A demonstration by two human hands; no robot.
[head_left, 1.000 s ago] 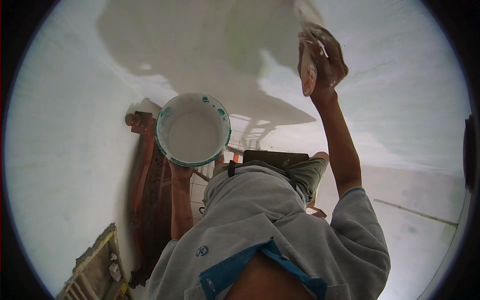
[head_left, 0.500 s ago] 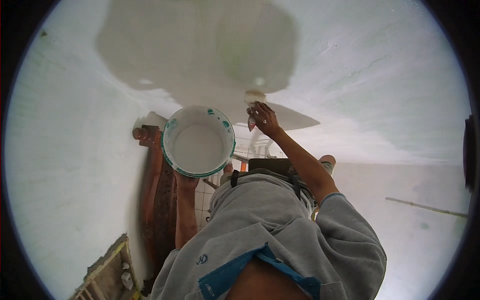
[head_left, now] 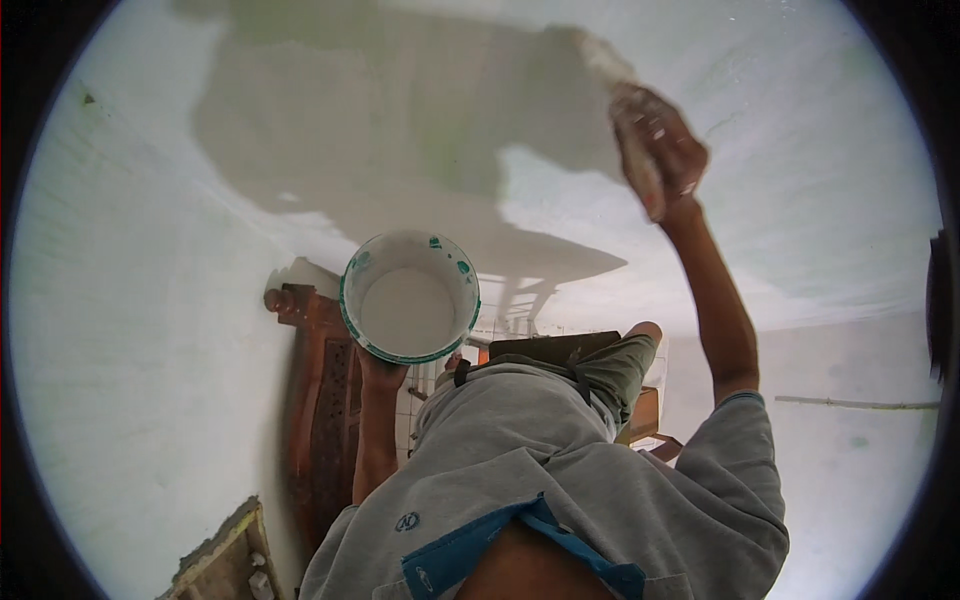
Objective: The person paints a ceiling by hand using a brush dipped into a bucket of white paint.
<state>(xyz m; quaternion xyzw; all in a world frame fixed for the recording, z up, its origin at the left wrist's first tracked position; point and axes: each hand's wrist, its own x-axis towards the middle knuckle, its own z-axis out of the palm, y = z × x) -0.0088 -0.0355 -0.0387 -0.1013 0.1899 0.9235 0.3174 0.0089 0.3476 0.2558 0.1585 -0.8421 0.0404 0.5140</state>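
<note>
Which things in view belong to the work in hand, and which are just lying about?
In use:
brush, in the right hand
bucket with white contents, on the left hand

Apparently unused:
reddish-brown wooden furniture, left
thin strip, far right

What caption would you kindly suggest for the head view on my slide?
Left hand supporting a bucket of whitish liquid, right hand holding a brush up by the wall.

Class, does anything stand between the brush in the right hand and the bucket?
Nothing visible does: only wall shows behind the gap between the brush, held by the right hand, and the bucket, held by the left hand.
</note>
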